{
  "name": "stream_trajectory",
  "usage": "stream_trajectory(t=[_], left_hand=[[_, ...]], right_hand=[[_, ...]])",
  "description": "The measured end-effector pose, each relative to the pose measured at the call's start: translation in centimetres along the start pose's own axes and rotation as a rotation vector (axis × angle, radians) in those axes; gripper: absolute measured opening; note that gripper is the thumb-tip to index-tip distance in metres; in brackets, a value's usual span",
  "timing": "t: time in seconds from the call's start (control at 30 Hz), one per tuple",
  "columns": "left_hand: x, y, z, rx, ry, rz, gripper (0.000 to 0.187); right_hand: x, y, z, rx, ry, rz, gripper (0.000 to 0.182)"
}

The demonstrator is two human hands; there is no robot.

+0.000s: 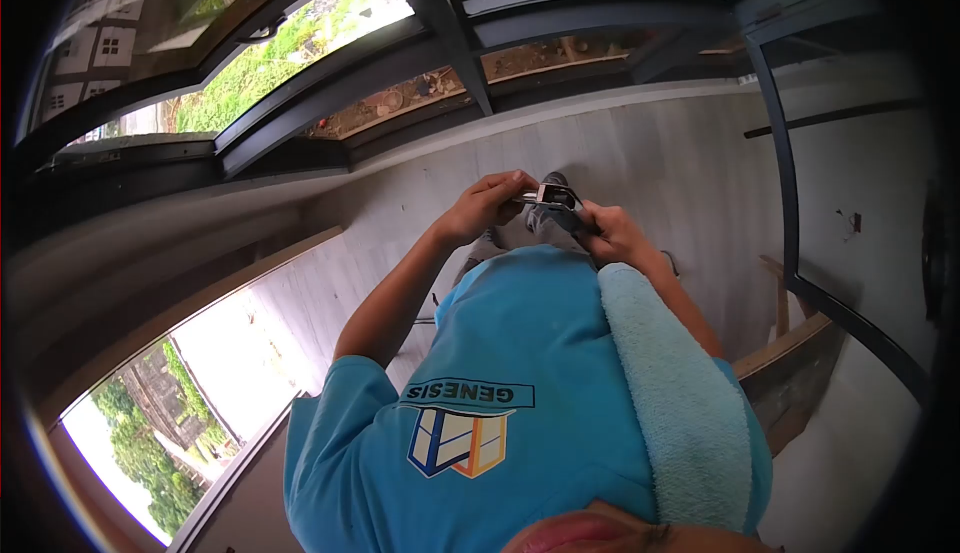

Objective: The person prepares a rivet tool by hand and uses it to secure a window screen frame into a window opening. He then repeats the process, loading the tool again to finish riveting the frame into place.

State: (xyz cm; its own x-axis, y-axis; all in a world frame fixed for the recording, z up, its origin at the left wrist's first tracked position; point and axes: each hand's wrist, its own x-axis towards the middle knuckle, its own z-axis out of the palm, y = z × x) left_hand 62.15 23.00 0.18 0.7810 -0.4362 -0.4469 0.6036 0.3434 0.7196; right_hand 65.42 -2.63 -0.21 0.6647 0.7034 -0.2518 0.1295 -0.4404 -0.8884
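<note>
My left hand (487, 210) is closed on the near-left end of a small metal tool (557, 196), where a thin silvery part runs into the fingers. My right hand (612, 237) grips the dark grey body at the tool's other side. The tool has an open, squarish metal frame, and its exact kind cannot be told. Both hands are held in front of my blue shirt (520, 333), above my shoes (556, 183). A light blue towel (680, 393) hangs over my right shoulder.
Dark window frames (460, 43) cross the top, with greenery and crates outside. Another dark frame (787, 173) stands at the right. Wooden boards (785, 348) lie at the lower right. A bright opening (170, 423) shows trees at the lower left. Grey floor (680, 153) lies below.
</note>
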Motion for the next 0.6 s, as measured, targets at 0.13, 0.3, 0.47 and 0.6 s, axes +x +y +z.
stream_trajectory(t=[0.13,0.3,0.47,0.6], left_hand=[[6.1,0.1,1.7,0.2,0.018,-0.096,0.038],[13.0,-0.2,5.1,0.152,-0.129,-0.141,0.032],[19.3,5.0,9.4,-0.048,-0.191,-0.088,0.029],[25.5,6.3,9.6,-0.005,-0.181,0.144,0.037]], right_hand=[[-2.1,1.9,-4.6,-0.1,-0.048,0.182,0.029],[-3.6,-0.2,-10.9,-0.241,-0.138,0.455,0.05],[-3.2,1.4,-14.7,-0.01,0.009,0.445,0.055],[0.2,2.0,-18.7,-0.023,0.407,0.505,0.055]])
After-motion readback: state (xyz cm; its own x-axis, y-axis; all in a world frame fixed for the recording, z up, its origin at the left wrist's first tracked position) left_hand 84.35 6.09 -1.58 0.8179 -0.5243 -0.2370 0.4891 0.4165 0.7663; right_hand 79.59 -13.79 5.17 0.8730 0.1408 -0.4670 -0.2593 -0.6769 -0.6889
